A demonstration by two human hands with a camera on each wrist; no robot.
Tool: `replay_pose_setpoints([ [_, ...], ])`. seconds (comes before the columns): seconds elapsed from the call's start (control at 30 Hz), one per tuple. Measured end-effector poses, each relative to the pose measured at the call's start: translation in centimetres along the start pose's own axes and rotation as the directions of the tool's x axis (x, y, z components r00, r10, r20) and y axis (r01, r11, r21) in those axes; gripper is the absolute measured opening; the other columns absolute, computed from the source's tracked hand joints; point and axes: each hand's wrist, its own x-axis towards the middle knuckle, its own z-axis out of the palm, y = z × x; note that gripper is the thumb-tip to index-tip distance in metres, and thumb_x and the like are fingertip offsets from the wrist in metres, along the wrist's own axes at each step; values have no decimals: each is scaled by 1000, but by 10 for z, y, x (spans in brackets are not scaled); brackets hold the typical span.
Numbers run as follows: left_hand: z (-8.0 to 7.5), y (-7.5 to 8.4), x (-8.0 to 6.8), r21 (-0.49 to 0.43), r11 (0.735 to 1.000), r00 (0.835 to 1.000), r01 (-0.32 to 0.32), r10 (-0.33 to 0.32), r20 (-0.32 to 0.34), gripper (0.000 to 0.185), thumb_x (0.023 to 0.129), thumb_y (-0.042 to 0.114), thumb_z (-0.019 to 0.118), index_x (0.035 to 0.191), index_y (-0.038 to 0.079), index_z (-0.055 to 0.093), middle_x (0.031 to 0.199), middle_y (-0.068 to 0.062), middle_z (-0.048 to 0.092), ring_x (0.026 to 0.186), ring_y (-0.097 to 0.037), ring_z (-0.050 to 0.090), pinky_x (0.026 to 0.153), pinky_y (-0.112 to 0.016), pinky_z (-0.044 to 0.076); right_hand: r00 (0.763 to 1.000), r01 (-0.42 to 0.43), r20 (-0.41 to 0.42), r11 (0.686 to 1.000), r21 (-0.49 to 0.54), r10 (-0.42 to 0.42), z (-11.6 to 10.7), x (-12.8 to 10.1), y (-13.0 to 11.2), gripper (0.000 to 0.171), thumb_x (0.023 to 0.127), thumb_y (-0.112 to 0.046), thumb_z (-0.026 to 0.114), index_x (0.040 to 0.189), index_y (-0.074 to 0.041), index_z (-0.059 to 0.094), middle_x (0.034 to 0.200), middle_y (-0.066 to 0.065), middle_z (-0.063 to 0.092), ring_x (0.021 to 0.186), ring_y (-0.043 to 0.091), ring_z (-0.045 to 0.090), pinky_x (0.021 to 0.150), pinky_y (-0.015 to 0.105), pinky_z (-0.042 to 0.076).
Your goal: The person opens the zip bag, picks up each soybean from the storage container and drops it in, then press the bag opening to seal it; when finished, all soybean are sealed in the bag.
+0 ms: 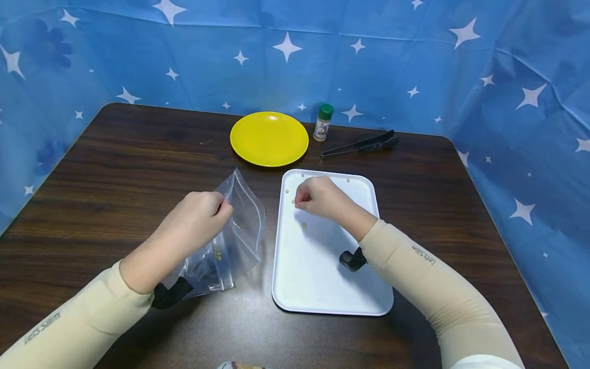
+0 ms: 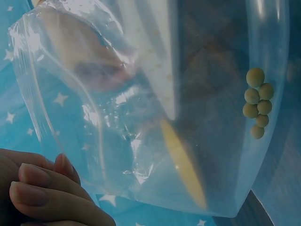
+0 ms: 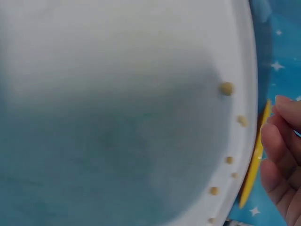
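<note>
My left hand (image 1: pixel 198 218) pinches the top edge of a clear zip bag (image 1: pixel 237 238) and holds it up off the table. In the left wrist view the bag (image 2: pixel 141 117) fills the frame above my fingers (image 2: pixel 42 193), with several yellow beans (image 2: pixel 256 103) clustered inside. My right hand (image 1: pixel 318 197) rests on the white tray (image 1: pixel 322 277), fingers curled, fingertips pinching a bean (image 1: pixel 293 201) near the tray's left rim. A few more beans (image 1: pixel 303 225) lie loose on the tray. The right wrist view shows beans (image 3: pixel 226 88) along the tray's rim (image 3: pixel 247 117) beside my fingers (image 3: pixel 282 155).
A yellow plate (image 1: pixel 269 138) sits behind the tray, with a green-capped spice jar (image 1: pixel 323 123) and black tongs (image 1: pixel 361 143) to its right. The dark wooden table (image 1: pixel 115 154) is enclosed by blue star-patterned cloth (image 1: pixel 507 102) on three sides.
</note>
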Motion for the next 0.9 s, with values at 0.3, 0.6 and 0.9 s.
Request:
replay_pose_setpoints([
  [0.3, -1, 1, 0, 1, 1000, 1000, 4, -4, 10, 33, 93, 14, 38, 60, 8, 43, 52, -4, 36, 44, -19, 33, 48, -31, 32, 997, -17, 76, 999, -48, 21, 20, -4, 12, 7, 82, -10, 71, 76, -11, 70, 69, -3, 61, 70, 15, 52, 66, 24, 45],
  [0.6, 0, 2, -1, 1, 1000, 1000, 6, -6, 10, 33, 92, 15, 38, 61, 8, 44, 53, -4, 37, 45, -19, 35, 48, -31, 33, 995, -45, 89, 997, -64, 50, 25, -6, 10, 4, 81, -10, 73, 78, -12, 71, 70, -4, 62, 71, 15, 52, 65, 23, 45],
  [0.9, 0, 2, -2, -1, 1000, 1000, 5, -5, 11, 34, 93, 15, 38, 60, 8, 44, 53, -5, 37, 44, -19, 35, 48, -31, 33, 995, -48, 88, 996, -69, 54, 25, -10, 8, 4, 80, -12, 73, 77, -13, 70, 71, -5, 62, 72, 15, 53, 66, 23, 46],
])
